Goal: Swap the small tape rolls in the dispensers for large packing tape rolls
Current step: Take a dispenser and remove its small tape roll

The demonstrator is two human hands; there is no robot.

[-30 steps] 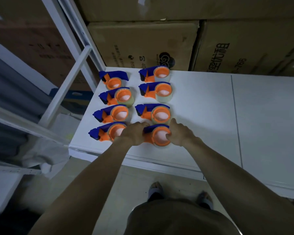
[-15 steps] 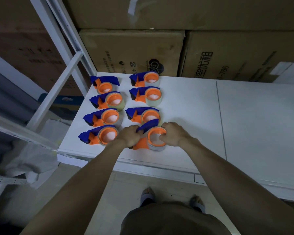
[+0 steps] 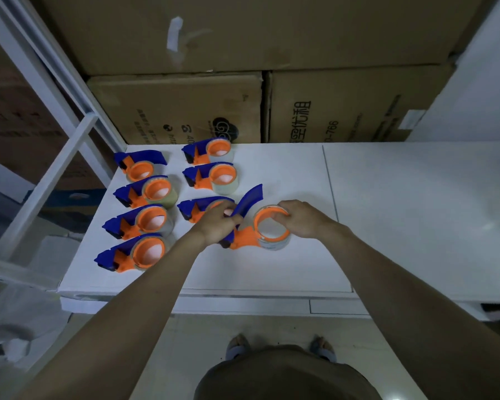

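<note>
While held, dispenser (image 3: 244,236) between both hands' fingers (image 3: 277,216)

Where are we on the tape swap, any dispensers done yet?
None visibly done: no large roll is clearly in view. In hand: one dispenser pulled out of the rows, left hand gripping its raised blue cover, right hand holding the roll end. Left: this one plus seven dispensers lined up on the white table, apparently untouched.

Eight blue-and-orange plastic tape dispensers (image 3: 139,223) sit on the white table (image 3: 401,215); three brown cardboard boxes (image 3: 179,108) stand behind.
</note>
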